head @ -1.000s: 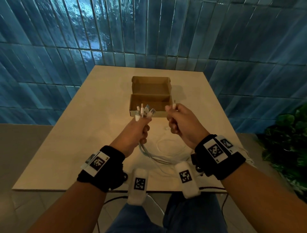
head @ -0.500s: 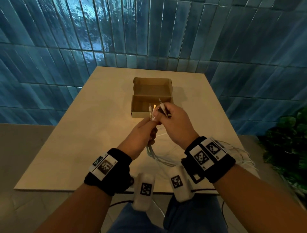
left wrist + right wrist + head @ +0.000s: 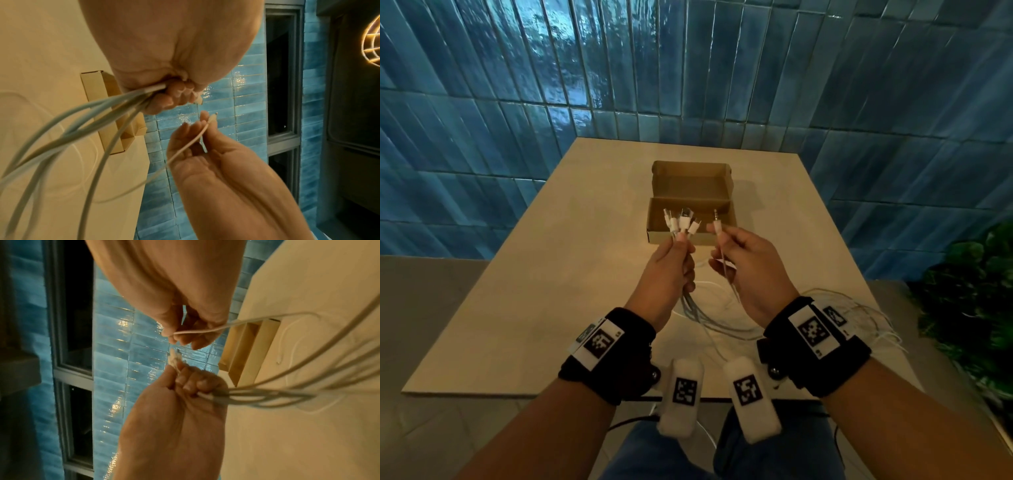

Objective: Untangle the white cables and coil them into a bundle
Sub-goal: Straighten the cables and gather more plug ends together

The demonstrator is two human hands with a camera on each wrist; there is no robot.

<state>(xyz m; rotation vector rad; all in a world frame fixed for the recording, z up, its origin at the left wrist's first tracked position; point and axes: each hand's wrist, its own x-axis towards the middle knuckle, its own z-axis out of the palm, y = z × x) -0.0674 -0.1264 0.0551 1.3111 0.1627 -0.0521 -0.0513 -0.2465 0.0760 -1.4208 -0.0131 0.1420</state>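
Note:
My left hand (image 3: 677, 255) grips a bunch of white cables (image 3: 697, 313) above the table, with several white plug ends (image 3: 681, 222) fanning up out of the fist. In the left wrist view the cables (image 3: 68, 134) stream out under the curled fingers (image 3: 172, 95). My right hand (image 3: 726, 240) pinches one thin cable (image 3: 726, 270) just below its audio jack plug (image 3: 716, 219), a short gap to the right of the left fist. In the right wrist view that thin cable (image 3: 205, 331) trails from the fingertips (image 3: 180, 337). Slack loops (image 3: 726, 329) hang down onto the table.
An open cardboard box (image 3: 690, 202) stands on the beige table (image 3: 551, 274) just beyond my hands. More white cable loops (image 3: 859, 308) lie at the table's right edge. A green plant (image 3: 969, 301) stands at the right, and a blue tiled wall (image 3: 688, 68) rises behind.
My right hand came over to the left fist with its cable end, then drew apart to the right, still pinching the thin jack cable. The left hand keeps its bunch.

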